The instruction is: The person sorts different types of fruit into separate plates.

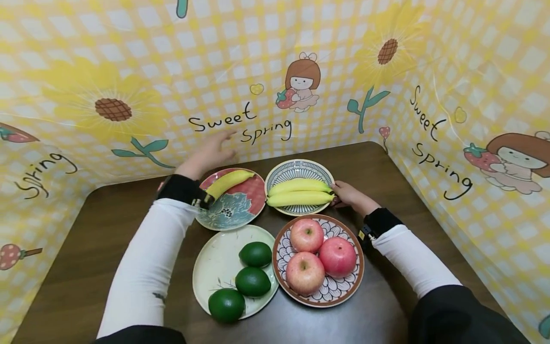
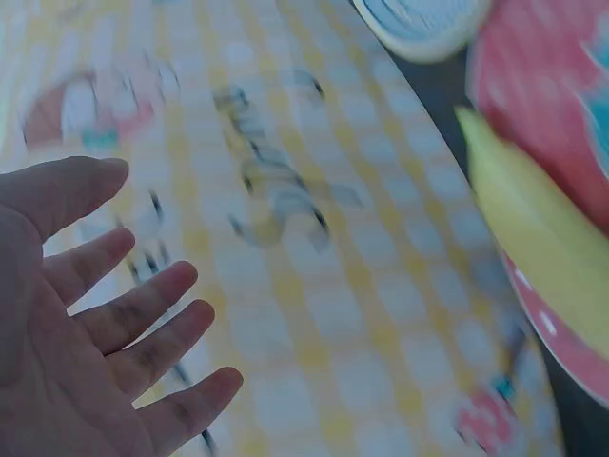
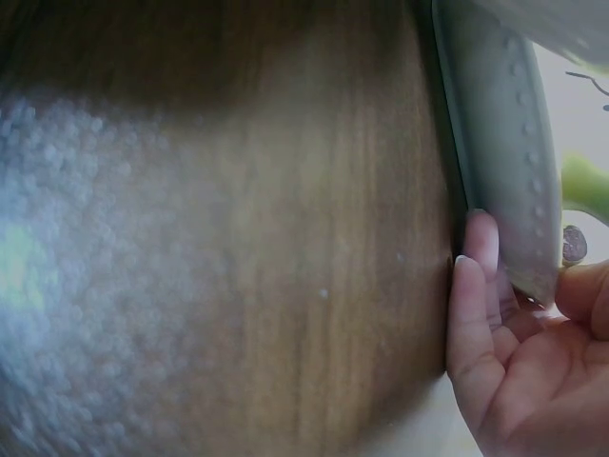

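My right hand (image 1: 350, 197) pinches the right rim of a blue-and-white patterned plate (image 1: 296, 168) holding two bananas (image 1: 299, 192). In the right wrist view, the thumb lies at the rim of this plate (image 3: 509, 143) and the fingers reach beneath it. My left hand (image 1: 211, 154), fingers spread and holding nothing, hovers beyond a red plate (image 1: 257, 193) with a blue flower. One banana (image 1: 232, 181) lies on that red plate, its near end partly covered by the wrist strap. The left wrist view shows this banana (image 2: 542, 228) to the right of the spread fingers.
Nearer on the brown table (image 1: 124, 248), a cream plate (image 1: 215, 253) carries three green avocado-like fruits (image 1: 252, 282). Beside it, a brown-rimmed plate (image 1: 281, 282) bears three red apples (image 1: 306, 273). Yellow checked cloth (image 1: 163, 62) stands behind and along the sides.
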Tool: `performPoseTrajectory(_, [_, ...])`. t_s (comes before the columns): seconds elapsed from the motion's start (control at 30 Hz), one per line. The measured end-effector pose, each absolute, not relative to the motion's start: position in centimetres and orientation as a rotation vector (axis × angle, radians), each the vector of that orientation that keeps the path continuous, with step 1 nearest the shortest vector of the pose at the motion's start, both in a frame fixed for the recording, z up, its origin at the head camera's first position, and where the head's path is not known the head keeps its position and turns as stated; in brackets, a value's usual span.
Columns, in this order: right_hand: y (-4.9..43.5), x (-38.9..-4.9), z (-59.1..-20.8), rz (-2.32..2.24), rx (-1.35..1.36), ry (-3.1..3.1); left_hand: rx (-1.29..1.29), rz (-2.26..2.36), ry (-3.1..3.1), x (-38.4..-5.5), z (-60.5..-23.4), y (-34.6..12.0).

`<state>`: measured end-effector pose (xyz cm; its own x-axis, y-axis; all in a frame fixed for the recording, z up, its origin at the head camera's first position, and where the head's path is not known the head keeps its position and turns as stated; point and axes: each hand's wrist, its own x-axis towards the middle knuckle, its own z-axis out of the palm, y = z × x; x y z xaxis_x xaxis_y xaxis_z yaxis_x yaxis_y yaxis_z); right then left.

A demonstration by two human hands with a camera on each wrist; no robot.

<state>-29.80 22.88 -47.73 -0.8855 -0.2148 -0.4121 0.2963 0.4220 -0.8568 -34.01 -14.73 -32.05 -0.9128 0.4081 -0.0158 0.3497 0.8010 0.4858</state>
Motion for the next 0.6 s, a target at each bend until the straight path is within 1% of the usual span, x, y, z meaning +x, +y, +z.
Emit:
performPoseTrajectory(0.1, [22.9,-29.9,-47.7,-1.463,0.059,2.223,0.492,0.725,2.87,-33.9,-32.8,-17.6])
performPoseTrajectory(0.27, [23.2,-29.7,-47.6,-1.453,0.055,2.231,0.325,0.695,2.817,-34.0,-36.8,-20.2])
performPoseTrajectory(0.47, [23.1,-29.5,-47.5,-1.484,0.067,2.203,0.3,0.562,2.793,-34.6,-41.6,-21.5])
performPoseTrajectory(0.6, [22.9,-29.6,-47.6,-1.493,0.058,2.2,0.281,0.517,2.806,-34.7,-43.5,-21.9])
